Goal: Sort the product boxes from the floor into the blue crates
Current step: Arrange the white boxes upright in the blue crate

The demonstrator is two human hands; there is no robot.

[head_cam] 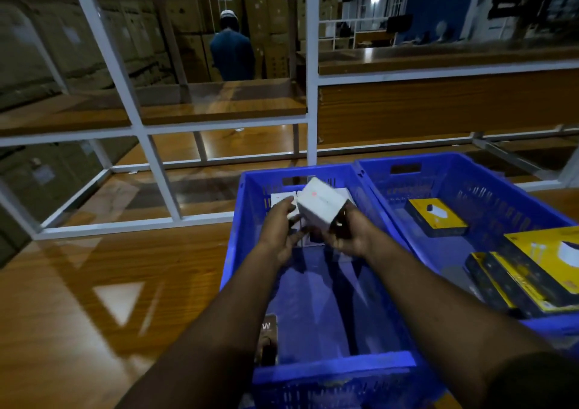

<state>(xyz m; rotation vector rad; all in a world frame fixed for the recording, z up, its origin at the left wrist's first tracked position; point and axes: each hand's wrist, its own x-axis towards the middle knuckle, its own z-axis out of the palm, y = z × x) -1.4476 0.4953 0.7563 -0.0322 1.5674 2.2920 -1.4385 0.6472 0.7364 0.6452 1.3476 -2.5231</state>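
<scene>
The right hand [346,231] grips a white box [321,205], its fingers curled around the lower right corner, and the box hangs tilted over the far end of the left crate [247,220]. The left hand [279,230] sits at the box's 9 o'clock with fingers fairly straight against or just beside its left face; motion blur hides whether they truly touch. Under the box, at 12 o'clock in the crate, lie more white boxes [282,198], flat and close together. A dark box [268,336] stands against the crate's near left wall at 7 o'clock. At 3 o'clock the right crate [445,170] holds yellow boxes [437,216], one apart toward its far end and several stacked near its right edge. The main risk, as I judge it, is the corner grip: with the box tilted and only one hand clearly closed on it, it may slip and land askew on the row below, knocking those boxes out of line. It could also end up in the wrong crate if colour is the sorting rule.
</scene>
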